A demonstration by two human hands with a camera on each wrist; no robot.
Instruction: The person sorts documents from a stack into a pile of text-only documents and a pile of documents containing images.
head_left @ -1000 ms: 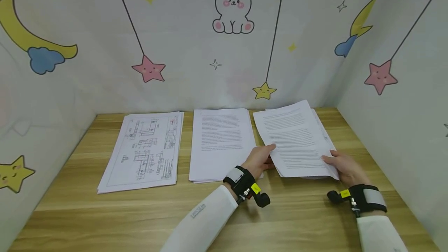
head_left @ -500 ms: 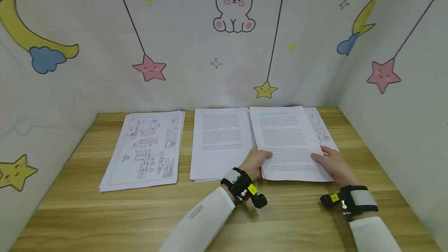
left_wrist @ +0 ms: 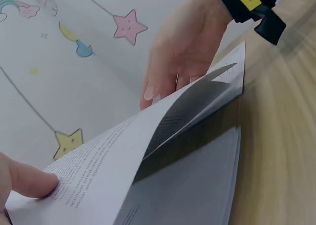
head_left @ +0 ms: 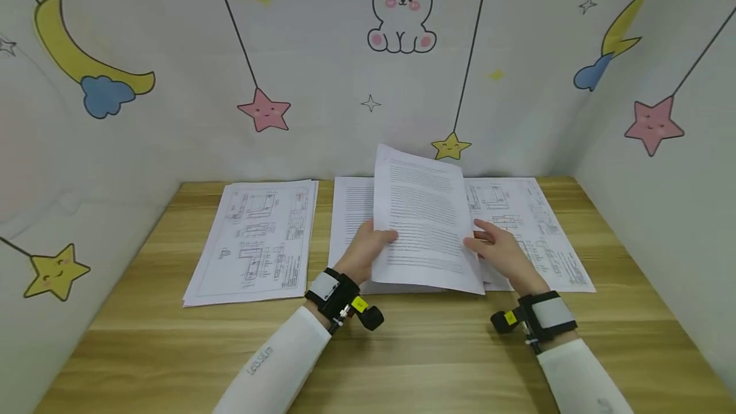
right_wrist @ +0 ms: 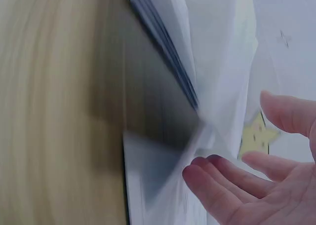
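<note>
My left hand (head_left: 362,251) pinches the left edge of a printed text sheet (head_left: 424,225), with its thumb on the print. The sheet is lifted and tilted over the middle paper stack (head_left: 351,200), hiding most of it. In the left wrist view the sheet (left_wrist: 103,170) bows, its near edge raised above the papers below. At the sheet's right edge is my right hand (head_left: 505,254); in the right wrist view this hand (right_wrist: 261,190) has its fingers spread and relaxed, gripping nothing. Partly under the right hand lies a technical drawing (head_left: 554,235), flat on the table.
Another stack of technical drawings (head_left: 253,241) lies on the left of the wooden table (head_left: 425,350). A fabric wall with cartoon prints (head_left: 322,50) closes off the back and both sides. A black strap with a small camera (head_left: 333,296) is on each wrist.
The text sheet has moved left from the right pile onto the middle stack, with both hands following. The drawing beneath is now uncovered. My right hand's fingers have loosened from the sheet.
</note>
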